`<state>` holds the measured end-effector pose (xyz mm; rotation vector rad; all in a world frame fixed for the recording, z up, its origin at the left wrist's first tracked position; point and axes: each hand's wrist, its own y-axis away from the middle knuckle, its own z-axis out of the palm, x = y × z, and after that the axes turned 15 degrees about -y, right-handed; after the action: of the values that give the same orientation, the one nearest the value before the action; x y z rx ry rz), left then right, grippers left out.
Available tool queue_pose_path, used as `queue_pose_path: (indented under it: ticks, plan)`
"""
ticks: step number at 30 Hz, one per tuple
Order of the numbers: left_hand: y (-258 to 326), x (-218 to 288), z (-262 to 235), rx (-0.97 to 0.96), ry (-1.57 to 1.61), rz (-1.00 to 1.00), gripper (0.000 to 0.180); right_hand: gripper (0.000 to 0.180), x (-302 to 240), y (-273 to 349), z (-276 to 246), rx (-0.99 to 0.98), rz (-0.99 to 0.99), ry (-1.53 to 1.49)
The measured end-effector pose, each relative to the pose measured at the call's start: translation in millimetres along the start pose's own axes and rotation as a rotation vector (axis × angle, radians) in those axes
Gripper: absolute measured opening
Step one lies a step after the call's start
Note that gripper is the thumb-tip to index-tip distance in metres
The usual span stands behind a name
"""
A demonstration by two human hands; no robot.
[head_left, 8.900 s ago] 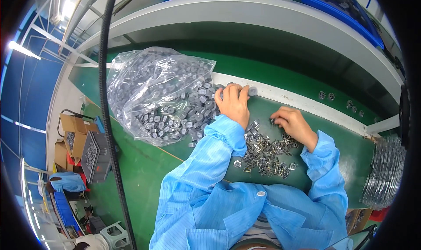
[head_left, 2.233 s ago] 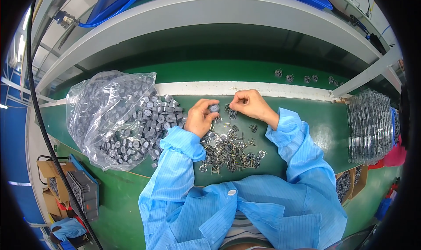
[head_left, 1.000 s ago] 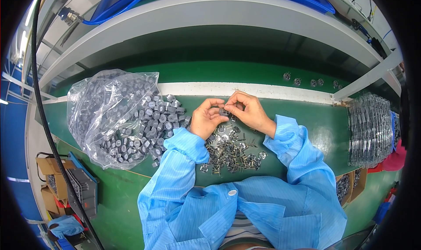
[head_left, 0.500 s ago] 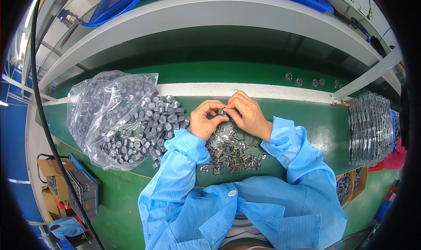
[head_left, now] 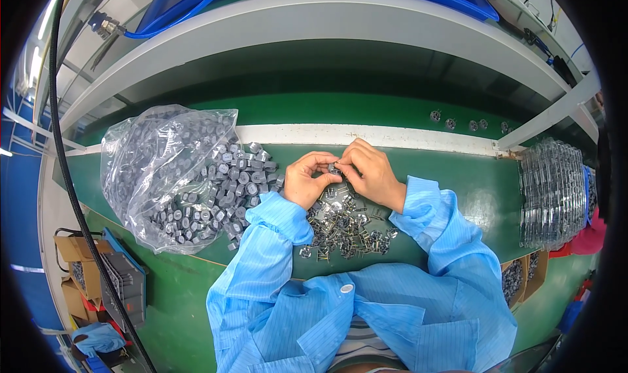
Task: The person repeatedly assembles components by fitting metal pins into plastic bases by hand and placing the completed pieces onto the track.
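Note:
Just above a pile of small metal-pinned parts (head_left: pixel 343 232), my two hands meet in front of me. Between the thumb and fingers of my left hand (head_left: pixel 306 180) is a small dark round part (head_left: pixel 335 169). My right hand (head_left: pixel 371 173) pinches at the same part from the right, its thumb and forefinger touching the upper edge. Whether the right fingers hold a second, smaller piece cannot be made out. Left of my left hand lie many loose grey round caps (head_left: pixel 245 177), spilling from a clear plastic bag (head_left: pixel 140 170).
Stacked clear plastic trays (head_left: pixel 553 193) stand at the bench's right end. Several small round parts (head_left: pixel 451 124) sit beyond the white strip (head_left: pixel 392 135). A grey shelf beam (head_left: pixel 314 19) crosses above the far side. A black cable (head_left: pixel 62 157) hangs at the left.
Both hands stay in nearly the same place. The dark round part has turned slightly between the fingers and shows more of its face. The view has shifted a little.

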<state>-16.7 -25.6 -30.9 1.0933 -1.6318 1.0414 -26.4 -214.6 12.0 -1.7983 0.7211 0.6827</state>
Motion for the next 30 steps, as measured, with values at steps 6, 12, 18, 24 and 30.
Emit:
queue_pose_path:
  ticks: [6,12,18,24,30]
  plan:
    - [0.6,11.6,-1.4,0.03,-0.129,0.068,0.04,0.017,-1.1,0.9,-0.9,-0.035,-0.004,0.085]
    - [-2.2,29.7,-10.1,0.093,-0.545,0.357,0.041,0.011,26.9,2.7,-9.5,0.006,0.648,-0.485]
    - [-5.3,-7.4,-47.3,0.622,-1.469,0.023,0.059,0.008,88.7,0.4,-97.3,0.351,0.171,0.522]
    - [-4.3,-2.5,-55.7,0.399,-1.488,-0.07,0.061,0.015,80.2,2.0,-106.8,0.306,0.127,0.823]
    - [-5.2,-9.8,-59.6,0.256,-1.343,0.222,0.037,0.028,27.2,-7.5,-56.2,-0.58,0.443,-0.125]
